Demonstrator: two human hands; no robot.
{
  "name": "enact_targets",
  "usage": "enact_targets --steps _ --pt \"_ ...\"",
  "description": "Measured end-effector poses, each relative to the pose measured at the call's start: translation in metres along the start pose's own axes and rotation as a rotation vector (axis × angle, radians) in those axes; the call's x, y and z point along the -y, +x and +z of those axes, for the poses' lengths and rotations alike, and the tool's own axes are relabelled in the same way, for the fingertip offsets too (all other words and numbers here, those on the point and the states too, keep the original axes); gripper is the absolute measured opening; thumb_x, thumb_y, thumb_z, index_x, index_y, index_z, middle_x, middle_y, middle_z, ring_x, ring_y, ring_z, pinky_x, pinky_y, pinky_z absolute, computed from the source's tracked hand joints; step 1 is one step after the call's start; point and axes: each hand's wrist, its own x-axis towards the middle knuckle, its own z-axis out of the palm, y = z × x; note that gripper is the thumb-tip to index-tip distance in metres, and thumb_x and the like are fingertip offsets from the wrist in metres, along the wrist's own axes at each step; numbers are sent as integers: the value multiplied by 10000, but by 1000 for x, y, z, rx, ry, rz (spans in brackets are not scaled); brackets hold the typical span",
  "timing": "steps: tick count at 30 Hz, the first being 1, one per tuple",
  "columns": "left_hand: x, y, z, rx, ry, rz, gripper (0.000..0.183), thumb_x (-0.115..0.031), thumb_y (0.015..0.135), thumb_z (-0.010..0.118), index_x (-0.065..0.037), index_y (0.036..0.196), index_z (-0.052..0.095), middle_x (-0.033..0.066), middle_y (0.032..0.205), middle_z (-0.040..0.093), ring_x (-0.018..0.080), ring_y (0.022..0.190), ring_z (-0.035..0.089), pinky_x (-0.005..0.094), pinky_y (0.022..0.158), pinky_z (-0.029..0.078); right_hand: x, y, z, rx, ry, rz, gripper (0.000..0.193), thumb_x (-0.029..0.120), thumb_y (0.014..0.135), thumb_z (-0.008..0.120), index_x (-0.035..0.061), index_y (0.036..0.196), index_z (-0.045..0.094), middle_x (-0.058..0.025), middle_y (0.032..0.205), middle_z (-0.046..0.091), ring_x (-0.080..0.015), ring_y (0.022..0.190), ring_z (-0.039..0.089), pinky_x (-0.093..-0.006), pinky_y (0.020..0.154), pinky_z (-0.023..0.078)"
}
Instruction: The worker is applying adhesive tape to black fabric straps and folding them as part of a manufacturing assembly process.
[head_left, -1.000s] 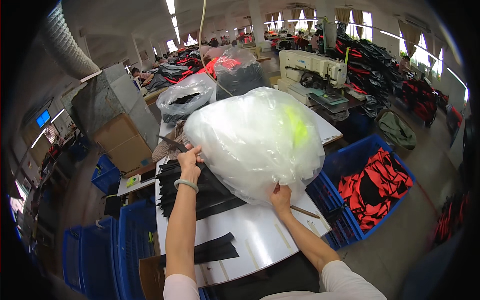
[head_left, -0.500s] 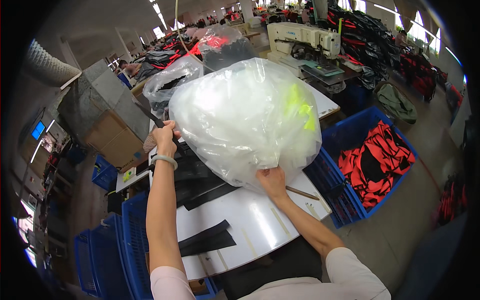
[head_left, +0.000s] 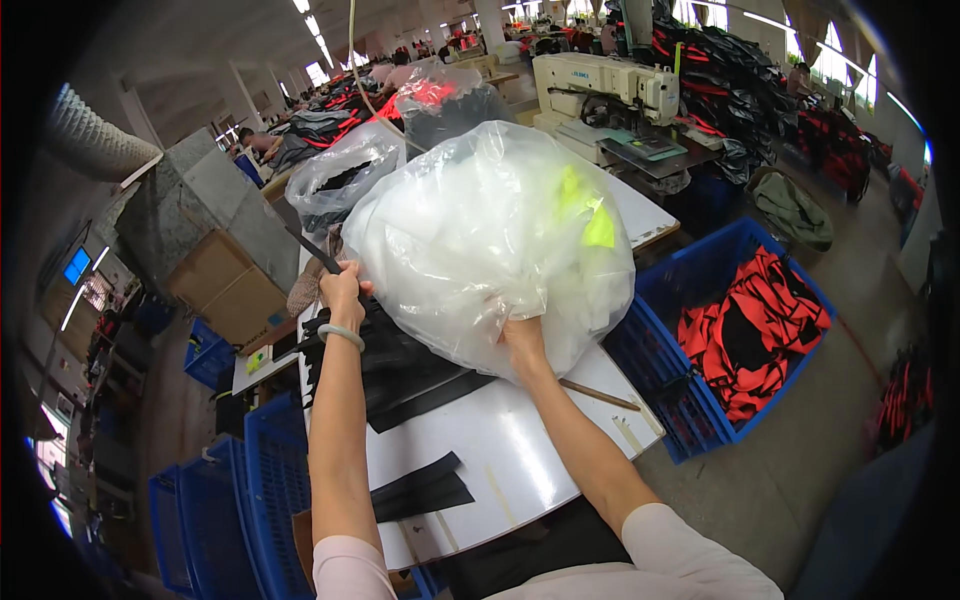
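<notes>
One bulging bag (head_left: 470, 230) of clear, crinkled plastic dominates the white table (head_left: 490, 465), its rounded side glossy under the lights, its pale contents cloudy through the film and a neon-yellow patch (head_left: 597, 225) bright at the right. The bag sits across the table's far half, just beyond dark pieces (head_left: 420, 385) spread flat near its lower left side.

The worker's left hand (head_left: 343, 292), below it a pale, smooth bangle (head_left: 342, 335), curls closed around a dark, narrow object (head_left: 312, 250) beside the bag; whether its fingers also touch the plastic, I cannot tell. The right hand (head_left: 522, 342) is at the bag's near side, fingertips veiled by folds of film, so how far it is open cannot be told.

Closer to the worker lies a flat black strip (head_left: 425, 487) with crisp edges; a slim brown stick (head_left: 600, 395) rests at the right. Beside the table, a hard blue plastic crate (head_left: 668, 285) holds crumpled red-and-black pieces (head_left: 750, 335).
</notes>
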Motion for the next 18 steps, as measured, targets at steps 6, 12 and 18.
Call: enact_targets --steps 6,12,18 --pt "22 -16 17 121 21 6 92 -62 888 605 4 932 558 123 772 615 177 420 543 331 392 454 -6 32 24 -8 328 -29 163 153 889 656 76 1031 633 -2 868 641 -130 697 624 -300 500 493" --pt "30 12 -3 -73 -118 -130 75 -41 895 547 -10 953 511 121 750 573 209 437 545 347 389 439 -1 -16 -11 -114 -358 -94 155 115 838 684 -32 878 653 -97 708 648 -213 612 642 -353 542 508" --pt "48 28 5 -143 -120 -116 27 -27 890 512 -18 864 509 98 687 525 214 428 529 353 360 396 15 -68 -54 18 -1016 -498 276 143 797 729 -102 864 622 -264 693 615 -374 656 648 -419 623 511"
